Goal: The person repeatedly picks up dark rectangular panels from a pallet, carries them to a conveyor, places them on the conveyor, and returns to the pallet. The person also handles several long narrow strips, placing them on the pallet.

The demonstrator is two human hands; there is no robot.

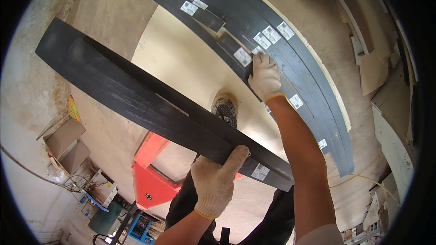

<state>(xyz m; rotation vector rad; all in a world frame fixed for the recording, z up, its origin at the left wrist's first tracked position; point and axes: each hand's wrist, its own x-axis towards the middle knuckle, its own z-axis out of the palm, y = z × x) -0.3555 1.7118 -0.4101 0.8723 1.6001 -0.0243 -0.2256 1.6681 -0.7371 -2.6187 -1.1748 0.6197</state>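
My left hand [217, 179], in a pale knit glove, grips a long dark board [136, 97] near its lower right end, thumb on top. The board slants up to the far left, bears a white label [260, 172] and shows a narrow slit along its length. My right hand [265, 77], gloved too, rests at the near edge of several dark boards [299, 72] laid side by side. Its fingers are bent and close together beside a white label [243, 56]; whatever lies beneath the fingertips is hidden. More white labels [271, 34] are on these boards.
A cream panel [172, 45] lies under the dark boards. Below the held board stands a red metal frame [152, 177]. My shoe [225, 109] shows beyond the held board. Offcuts lean at the right [374, 63], and open brown boxes [68, 143] sit at the left.
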